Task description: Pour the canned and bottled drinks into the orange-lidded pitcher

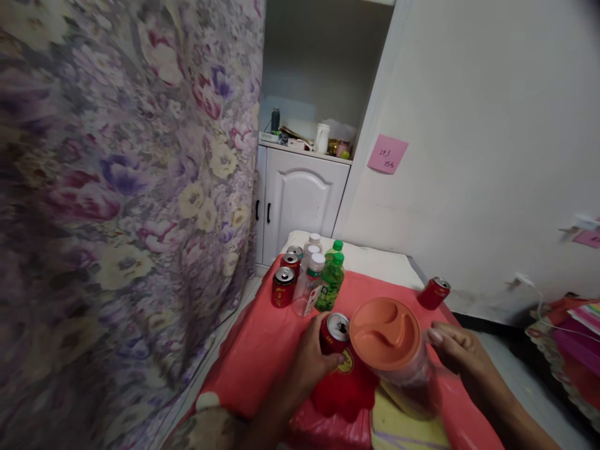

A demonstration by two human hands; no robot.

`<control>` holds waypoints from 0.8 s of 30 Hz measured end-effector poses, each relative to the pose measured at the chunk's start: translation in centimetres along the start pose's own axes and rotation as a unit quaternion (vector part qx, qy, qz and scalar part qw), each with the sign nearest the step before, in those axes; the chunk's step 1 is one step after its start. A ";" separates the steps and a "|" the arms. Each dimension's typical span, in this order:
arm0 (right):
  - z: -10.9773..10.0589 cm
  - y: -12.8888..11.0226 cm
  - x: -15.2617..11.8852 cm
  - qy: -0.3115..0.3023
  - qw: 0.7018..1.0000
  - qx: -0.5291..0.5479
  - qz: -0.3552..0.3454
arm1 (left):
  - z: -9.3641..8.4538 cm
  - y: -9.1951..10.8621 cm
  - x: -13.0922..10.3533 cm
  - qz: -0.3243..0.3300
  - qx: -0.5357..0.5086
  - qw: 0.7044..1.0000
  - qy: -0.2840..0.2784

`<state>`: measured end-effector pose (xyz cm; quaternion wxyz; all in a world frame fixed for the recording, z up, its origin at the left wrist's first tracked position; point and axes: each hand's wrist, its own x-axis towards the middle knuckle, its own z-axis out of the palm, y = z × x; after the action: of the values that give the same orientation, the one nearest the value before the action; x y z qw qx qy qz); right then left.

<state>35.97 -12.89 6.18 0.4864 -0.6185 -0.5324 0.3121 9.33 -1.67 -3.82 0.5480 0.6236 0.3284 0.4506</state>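
Observation:
My left hand is wrapped around a red drink can, its opened top facing up. Right beside the can is a clear plastic jug with an orange lid; its top leans left, towards the can. My right hand is closed at the jug's right side, where the handle seems to be, though the grip is partly blurred. Under the can lies a red scalloped piece with a gold emblem. A yellow cloth or sheet is below the jug.
Behind my left hand stand a red can, several more cans, clear white-capped bottles and green bottles. Another red can is near the right edge of the red-covered table. A floral curtain hangs at left.

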 end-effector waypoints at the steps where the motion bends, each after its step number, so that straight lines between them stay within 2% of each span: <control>1: 0.0 0.0 0.0 0.000 1.000 0.002 0.001 | 0.0 0.0 0.0 -0.004 0.000 1.000 0.002; 24: 0.1 -0.1 0.0 0.003 1.000 -0.005 0.002 | 0.0 0.5 0.0 -0.027 -0.003 1.000 0.003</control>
<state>35.85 -12.91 6.21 0.4844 -0.6227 -0.5313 0.3089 9.25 -1.79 -3.36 0.5607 0.6117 0.3449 0.4386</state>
